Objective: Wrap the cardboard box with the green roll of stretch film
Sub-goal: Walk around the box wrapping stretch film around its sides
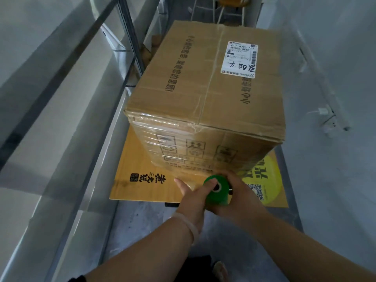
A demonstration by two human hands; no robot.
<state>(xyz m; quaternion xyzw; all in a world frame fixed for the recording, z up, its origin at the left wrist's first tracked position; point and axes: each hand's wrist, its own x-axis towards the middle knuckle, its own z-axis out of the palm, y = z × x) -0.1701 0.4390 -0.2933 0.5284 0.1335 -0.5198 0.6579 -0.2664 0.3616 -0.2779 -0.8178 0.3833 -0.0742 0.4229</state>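
Arms outstretched, left hand [191, 198] and right hand [243, 193] grip the green roll [218, 198] low near the cardboard box [203, 82].

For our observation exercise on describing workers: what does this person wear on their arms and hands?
The left forearm and right forearm are bare, without sleeves. Neither the left hand nor the right hand wears a glove. A thin pale band circles the left wrist. No watch or ring shows.

A storage or packing area: bare grey concrete floor [142, 220], metal shelving uprights [130, 36] at 11 o'clock, a shipping-labelled cardboard box [203, 82] at 12 o'clock on a flattened carton sheet [140, 171], and a plain white wall [329, 58] at 2 o'clock.
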